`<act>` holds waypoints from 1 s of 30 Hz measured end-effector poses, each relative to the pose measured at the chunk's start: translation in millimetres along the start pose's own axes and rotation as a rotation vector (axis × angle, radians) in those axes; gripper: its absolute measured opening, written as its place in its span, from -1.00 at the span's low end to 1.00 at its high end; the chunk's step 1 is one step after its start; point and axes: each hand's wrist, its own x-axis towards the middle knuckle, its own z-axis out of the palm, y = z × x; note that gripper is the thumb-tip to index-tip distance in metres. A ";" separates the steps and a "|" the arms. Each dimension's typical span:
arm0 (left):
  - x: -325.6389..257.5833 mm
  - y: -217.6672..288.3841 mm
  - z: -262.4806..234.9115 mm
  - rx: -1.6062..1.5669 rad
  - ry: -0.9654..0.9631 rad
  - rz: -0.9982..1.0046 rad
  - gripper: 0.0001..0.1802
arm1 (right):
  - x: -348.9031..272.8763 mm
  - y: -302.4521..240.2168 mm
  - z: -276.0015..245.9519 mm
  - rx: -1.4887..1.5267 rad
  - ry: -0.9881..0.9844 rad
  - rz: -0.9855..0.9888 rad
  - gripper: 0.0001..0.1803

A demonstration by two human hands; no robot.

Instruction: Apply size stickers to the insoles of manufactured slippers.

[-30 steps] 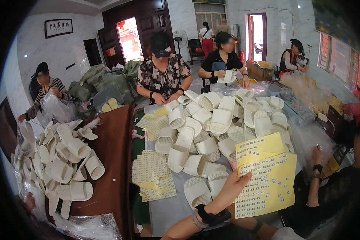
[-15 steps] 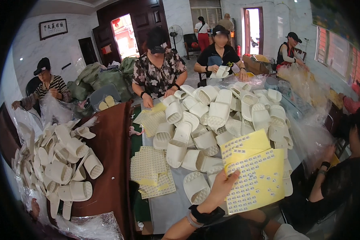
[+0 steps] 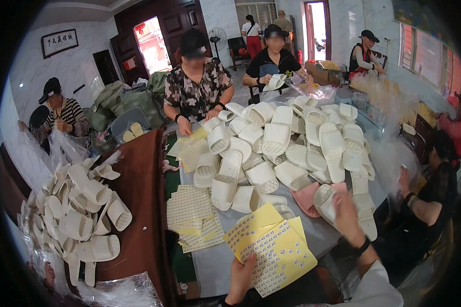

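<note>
My left hand (image 3: 242,276) grips yellow sheets of small printed stickers (image 3: 276,250), fanned out above the near edge of the table. Some stickers on the top sheet sit loose and askew. My right hand (image 3: 348,217), blurred by motion, is over a white slipper (image 3: 323,199) at the near right of the pile; whether its fingers grip the slipper is unclear. A pink slipper (image 3: 306,200) lies just left of that one. The large heap of white slippers (image 3: 276,138) covers the table beyond my hands.
More sticker sheets (image 3: 192,210) lie left of the heap. A second slipper pile (image 3: 79,215) rests on a brown-covered table (image 3: 138,199) at left, with clear plastic film (image 3: 123,291). Co-workers sit around; one across the table has a hand (image 3: 184,127) by more sheets.
My left hand has moved the sticker sheets left and down, uncovering the pink slipper. My right hand has come up from behind the sheets to the slippers at right.
</note>
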 end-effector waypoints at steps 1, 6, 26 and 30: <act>-1.2 -2.5 -2.3 0.004 -0.011 -0.012 -0.74 | 20.7 -3.1 -14.5 -0.021 0.152 -0.095 -0.88; 8.9 -19.2 -10.6 0.078 0.021 0.000 -0.67 | 100.5 6.6 -44.0 -0.399 0.475 -0.323 -0.82; -6.1 -9.8 -5.7 0.267 0.053 0.244 -0.66 | 18.2 -77.1 -0.2 0.199 -0.304 -0.404 -0.90; -16.4 4.4 -4.7 0.326 0.091 0.229 -0.73 | -20.0 -110.7 -5.0 0.525 -0.761 -0.199 -0.90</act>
